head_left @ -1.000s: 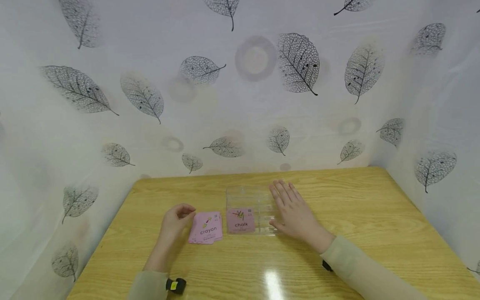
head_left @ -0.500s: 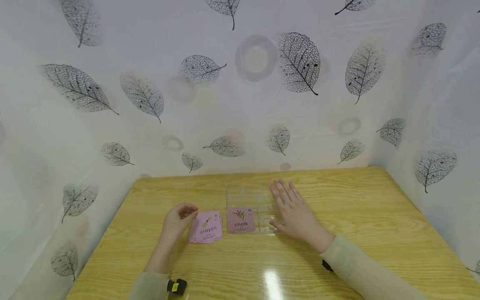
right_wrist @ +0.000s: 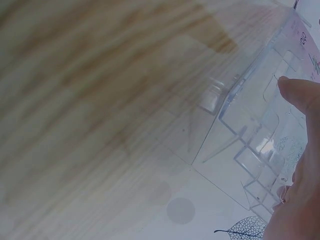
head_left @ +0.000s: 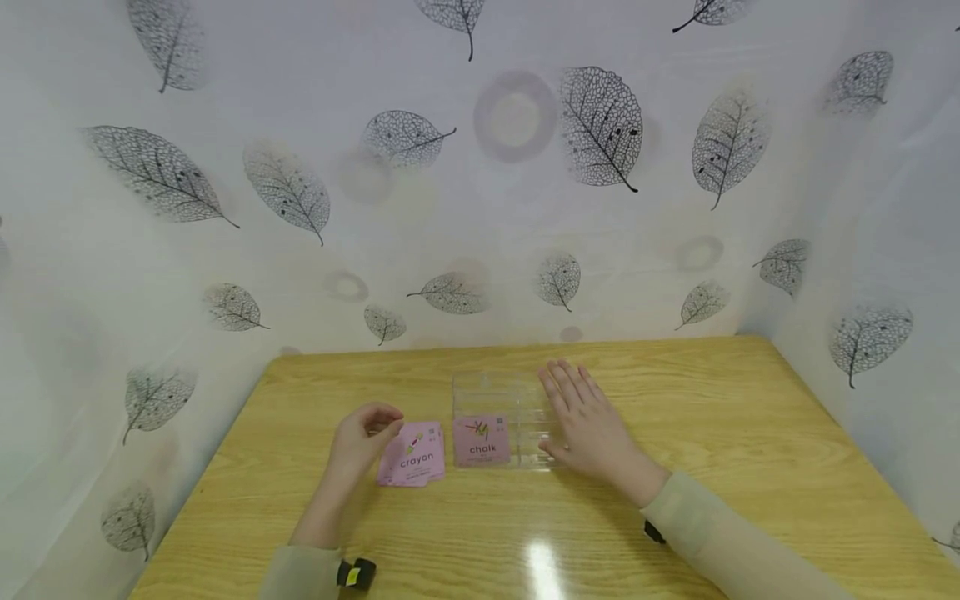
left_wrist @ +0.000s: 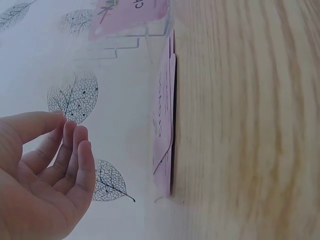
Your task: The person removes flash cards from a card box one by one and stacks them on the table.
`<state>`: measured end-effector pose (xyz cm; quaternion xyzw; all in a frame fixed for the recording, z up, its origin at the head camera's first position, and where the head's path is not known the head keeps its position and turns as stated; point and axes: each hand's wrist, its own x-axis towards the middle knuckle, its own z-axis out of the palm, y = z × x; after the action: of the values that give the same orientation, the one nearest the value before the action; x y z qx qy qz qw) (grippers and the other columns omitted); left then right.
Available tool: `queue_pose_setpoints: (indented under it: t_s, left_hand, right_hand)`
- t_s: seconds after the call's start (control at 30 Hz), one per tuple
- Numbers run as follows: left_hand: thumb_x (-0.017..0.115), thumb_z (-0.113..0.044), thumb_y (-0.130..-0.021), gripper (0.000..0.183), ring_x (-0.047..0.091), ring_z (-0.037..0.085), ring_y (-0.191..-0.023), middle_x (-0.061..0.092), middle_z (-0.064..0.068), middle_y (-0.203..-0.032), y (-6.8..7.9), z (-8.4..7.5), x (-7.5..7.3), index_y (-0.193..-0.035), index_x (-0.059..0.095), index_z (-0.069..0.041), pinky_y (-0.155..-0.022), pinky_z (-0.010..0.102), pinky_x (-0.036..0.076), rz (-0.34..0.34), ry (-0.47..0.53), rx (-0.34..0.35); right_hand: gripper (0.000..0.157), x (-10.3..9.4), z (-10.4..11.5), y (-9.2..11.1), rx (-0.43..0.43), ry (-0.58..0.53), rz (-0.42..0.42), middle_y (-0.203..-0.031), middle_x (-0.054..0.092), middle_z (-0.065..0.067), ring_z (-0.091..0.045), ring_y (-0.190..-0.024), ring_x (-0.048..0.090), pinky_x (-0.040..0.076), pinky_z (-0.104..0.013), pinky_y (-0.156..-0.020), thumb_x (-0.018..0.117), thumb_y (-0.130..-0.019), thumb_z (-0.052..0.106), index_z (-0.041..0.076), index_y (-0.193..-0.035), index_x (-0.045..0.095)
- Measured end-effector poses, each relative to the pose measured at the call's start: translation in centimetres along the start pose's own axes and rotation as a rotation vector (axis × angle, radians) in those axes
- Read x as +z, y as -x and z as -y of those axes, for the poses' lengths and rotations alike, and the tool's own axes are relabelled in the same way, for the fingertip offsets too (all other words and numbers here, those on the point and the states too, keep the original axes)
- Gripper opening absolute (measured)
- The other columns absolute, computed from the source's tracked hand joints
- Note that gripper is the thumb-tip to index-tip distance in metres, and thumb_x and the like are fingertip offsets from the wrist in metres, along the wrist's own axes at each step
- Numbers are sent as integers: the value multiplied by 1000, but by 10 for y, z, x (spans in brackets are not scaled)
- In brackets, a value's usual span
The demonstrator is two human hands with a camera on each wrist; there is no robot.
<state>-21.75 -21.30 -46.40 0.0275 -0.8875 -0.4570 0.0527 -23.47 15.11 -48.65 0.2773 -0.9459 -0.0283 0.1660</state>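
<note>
My left hand (head_left: pixel 363 437) hovers at the upper left of a small stack of pink cards (head_left: pixel 412 457), the top one reading "crayon". In the left wrist view its fingers are loosely bent, the thumb near the fingertips, with nothing visible between them and a gap to the cards. A clear plastic divided holder (head_left: pixel 486 402) stands right of the stack. Its front left section bears a pink "chalk" card (head_left: pixel 482 442). My right hand (head_left: pixel 588 425) rests along the holder's right side, fingers straight, hiding part of it. The right wrist view has the thumb (right_wrist: pixel 297 92) against the clear plastic.
The wooden table (head_left: pixel 675 400) runs back to a pale leaf-patterned curtain (head_left: pixel 480 208), which also encloses both sides. A black wrist device (head_left: pixel 356 573) sits at the left cuff. A bright light reflection lies on the front of the table.
My left hand has shifted slightly right, over the upper left corner of the crayon card. The right hand, the cards and the holder look unmoved.
</note>
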Motion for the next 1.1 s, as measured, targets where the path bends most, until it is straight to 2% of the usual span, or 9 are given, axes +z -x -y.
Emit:
queue_pose_setpoints:
  t_s: [0.13, 0.37, 1.1]
  left_hand:
    - [74, -4, -95, 14, 69, 16, -94, 77, 14, -106, 2, -3, 2, -108, 74, -2, -86, 21, 55, 10, 13, 11]
    - [75, -1, -95, 13, 69, 16, -93, 77, 15, -105, 3, -5, 4, -108, 74, 0, -83, 16, 55, 22, 35, 75]
    - [75, -3, -95, 12, 69, 15, -94, 77, 12, -105, 6, -24, 13, -107, 75, -4, -83, 15, 54, 63, 55, 89]
  right_hand:
    - [113, 0, 0, 0, 2, 1, 4, -173, 26, -25, -43, -161, 26, 20, -55, -133, 75, -90, 63, -3, -165, 24]
    - [112, -2, 1, 1, -4, -14, -3, -173, 24, -25, -44, -160, 28, 20, -56, -133, 76, -90, 61, -4, -165, 24]
    - [113, -1, 1, 1, 4, -5, 5, -173, 24, -25, -43, -162, 25, 19, -55, -133, 75, -90, 63, -3, -165, 23]
